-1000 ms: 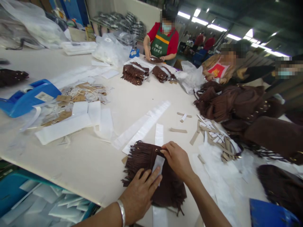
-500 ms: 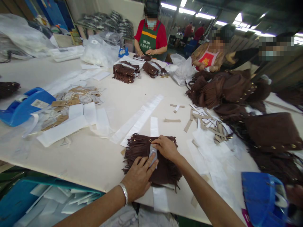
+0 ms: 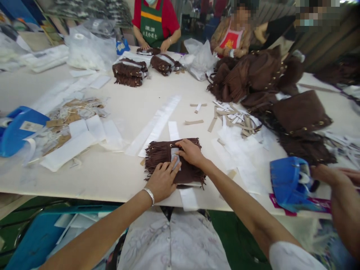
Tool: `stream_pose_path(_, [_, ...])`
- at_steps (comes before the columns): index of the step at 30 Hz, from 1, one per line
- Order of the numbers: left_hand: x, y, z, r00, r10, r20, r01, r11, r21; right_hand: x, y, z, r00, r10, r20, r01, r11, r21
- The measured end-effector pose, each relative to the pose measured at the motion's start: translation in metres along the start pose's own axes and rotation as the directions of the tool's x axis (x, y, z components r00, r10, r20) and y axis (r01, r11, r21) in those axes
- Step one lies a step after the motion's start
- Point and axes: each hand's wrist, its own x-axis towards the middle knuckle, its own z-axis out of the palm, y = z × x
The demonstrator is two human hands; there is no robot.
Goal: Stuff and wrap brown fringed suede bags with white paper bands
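Observation:
A dark brown fringed bag (image 3: 189, 173) lies flat on the table in front of me, with long fringe at both sides and small gold eyelets on its top edge. A small grey-white piece (image 3: 174, 152), perhaps a plastic strip, runs down its middle. My left hand (image 3: 161, 182), a silver bracelet on its wrist, lies over the bag's lower left with fingers spread, fingertips on that piece. My right hand (image 3: 191, 153) is bent over the bag's top edge, thumb and fingertips drawn together at the piece's upper end. Under the bag passes a white paper strip (image 3: 189, 198).
Blue tape dispensers (image 3: 289, 183) stand right and left; a co-worker's hand (image 3: 327, 176) is at the right one. Tags with strings (image 3: 75, 112) lie left, paper strips (image 3: 242, 122) right. More brown bags (image 3: 244, 75) are piled behind. A teal bin (image 3: 36, 225) sits below the table.
My view has tilted down and shifted, so my shirt front now shows. Both hands remain on the bag in nearly the same pose. The co-worker's hand at the right dispenser has come further into view.

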Motion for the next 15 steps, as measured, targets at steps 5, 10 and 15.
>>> stream_pose_path(5, [-0.005,-0.001,0.001,0.999,0.033,-0.022,-0.032,0.999,0.021,-0.105,-0.031,-0.017,0.994,-0.014,-0.112,0.014,1.000,0.001])
stream_pose_path(10, [-0.003,-0.003,0.005,0.997,0.074,0.009,-0.075,0.995,0.071,-0.213,-0.055,0.015,0.971,0.229,-0.071,-0.232,0.972,-0.025])
stream_pose_path(15, [0.005,-0.001,0.006,0.986,0.143,0.085,-0.156,0.973,0.172,-0.218,-0.075,0.042,0.938,0.338,-0.081,-0.347,0.926,-0.150])
